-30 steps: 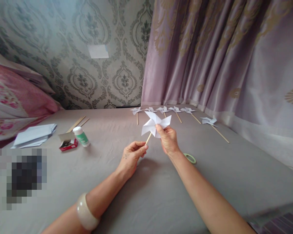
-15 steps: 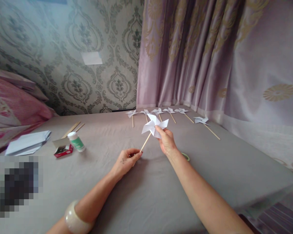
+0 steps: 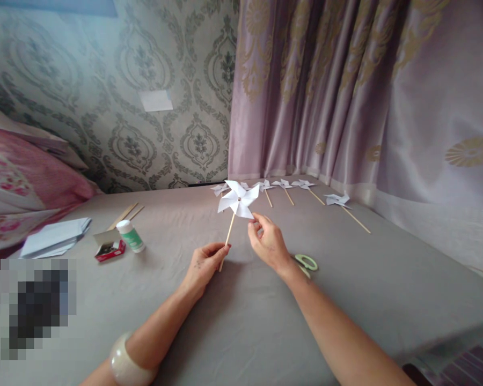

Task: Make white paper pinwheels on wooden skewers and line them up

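Observation:
A white paper pinwheel (image 3: pixel 245 199) on a thin wooden stick stands nearly upright in front of me, with a small pin head at its centre. My left hand (image 3: pixel 207 261) is closed around the lower part of the stick, its end showing below the fingers. Just right of the pinwheel, my right hand (image 3: pixel 269 240) has its fingers loosely bent and apart, holding nothing. The fingertips are at the lower right blade; whether they touch it I cannot tell. Green-handled scissors (image 3: pixel 307 261) lie partly hidden behind my right wrist.
Several finished pinwheels (image 3: pixel 338 200) lie along the far side of the grey-covered surface (image 3: pixel 225 332). To the left are a glue stick (image 3: pixel 130 236), an open red box (image 3: pixel 110 250), wooden sticks (image 3: pixel 123 215) and a stack of white paper (image 3: pixel 54 237). Curtains (image 3: pixel 290 107) hang behind.
My right hand has let go of the pinwheel's centre and drawn back down and right. The pinwheel has shifted left and stands straighter, and more of the scissors shows.

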The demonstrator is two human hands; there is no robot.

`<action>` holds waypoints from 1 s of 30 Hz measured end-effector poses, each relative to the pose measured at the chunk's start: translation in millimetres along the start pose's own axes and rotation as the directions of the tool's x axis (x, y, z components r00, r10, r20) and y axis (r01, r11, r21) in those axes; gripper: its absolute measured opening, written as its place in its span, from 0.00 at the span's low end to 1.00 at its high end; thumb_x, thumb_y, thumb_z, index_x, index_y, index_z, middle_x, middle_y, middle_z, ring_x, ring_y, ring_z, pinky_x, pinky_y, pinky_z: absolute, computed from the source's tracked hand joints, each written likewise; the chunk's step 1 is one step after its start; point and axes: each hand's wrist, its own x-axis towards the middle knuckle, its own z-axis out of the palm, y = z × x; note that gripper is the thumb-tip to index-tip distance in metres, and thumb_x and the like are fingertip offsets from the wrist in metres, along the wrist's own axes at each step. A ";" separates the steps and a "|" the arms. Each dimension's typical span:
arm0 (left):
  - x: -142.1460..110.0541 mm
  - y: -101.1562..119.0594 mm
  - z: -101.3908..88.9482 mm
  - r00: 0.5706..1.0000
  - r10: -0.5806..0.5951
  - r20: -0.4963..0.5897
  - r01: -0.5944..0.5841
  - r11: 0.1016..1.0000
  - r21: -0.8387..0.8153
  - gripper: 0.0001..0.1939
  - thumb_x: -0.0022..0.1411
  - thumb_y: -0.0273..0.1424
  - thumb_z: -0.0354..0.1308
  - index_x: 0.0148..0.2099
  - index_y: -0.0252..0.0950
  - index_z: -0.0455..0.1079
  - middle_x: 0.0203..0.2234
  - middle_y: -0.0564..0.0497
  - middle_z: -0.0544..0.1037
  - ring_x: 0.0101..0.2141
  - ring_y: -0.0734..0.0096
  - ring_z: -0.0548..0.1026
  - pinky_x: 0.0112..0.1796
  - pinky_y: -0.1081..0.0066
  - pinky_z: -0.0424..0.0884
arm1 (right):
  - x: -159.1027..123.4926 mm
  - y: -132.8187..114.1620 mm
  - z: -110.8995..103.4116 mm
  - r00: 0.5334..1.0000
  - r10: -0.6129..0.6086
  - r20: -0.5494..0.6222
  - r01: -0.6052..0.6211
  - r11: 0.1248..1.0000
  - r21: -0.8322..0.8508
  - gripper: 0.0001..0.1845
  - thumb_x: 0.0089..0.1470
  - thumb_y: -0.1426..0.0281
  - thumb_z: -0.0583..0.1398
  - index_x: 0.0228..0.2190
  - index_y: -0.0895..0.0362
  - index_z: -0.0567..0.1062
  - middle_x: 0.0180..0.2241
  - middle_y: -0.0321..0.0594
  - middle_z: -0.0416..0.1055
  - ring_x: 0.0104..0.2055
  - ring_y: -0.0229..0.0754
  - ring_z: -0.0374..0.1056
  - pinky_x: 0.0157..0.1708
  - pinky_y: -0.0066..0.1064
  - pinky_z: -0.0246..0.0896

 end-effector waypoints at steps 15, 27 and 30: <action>-4.4 3.5 4.0 1.000 0.016 0.005 -0.016 0.996 0.088 0.23 0.45 0.48 0.64 0.33 0.30 0.77 0.15 0.56 0.62 0.20 0.78 0.56 0.22 0.75 0.48 | 5.9 -8.6 -26.0 0.990 0.041 -0.135 -0.071 0.972 -0.223 0.29 0.52 0.72 0.52 0.56 0.62 0.63 0.27 0.39 0.75 0.27 0.41 0.69 0.30 0.29 0.58; -3.8 3.8 3.0 0.999 0.044 0.009 -0.045 0.993 0.106 0.23 0.45 0.47 0.63 0.33 0.31 0.78 0.15 0.56 0.64 0.19 0.78 0.56 0.22 0.75 0.49 | -13.8 -25.1 -9.3 0.974 0.043 0.224 0.037 0.939 -0.341 0.16 0.52 0.71 0.53 0.41 0.53 0.75 0.27 0.40 0.78 0.30 0.44 0.73 0.29 0.28 0.56; -3.3 3.0 2.9 0.999 0.047 0.003 -0.047 0.992 0.114 0.23 0.46 0.47 0.63 0.34 0.30 0.78 0.15 0.56 0.65 0.20 0.78 0.57 0.22 0.75 0.49 | -11.0 -24.8 -15.1 0.989 0.027 0.149 0.010 0.970 -0.242 0.12 0.51 0.70 0.53 0.31 0.54 0.76 0.22 0.37 0.75 0.25 0.40 0.70 0.27 0.27 0.55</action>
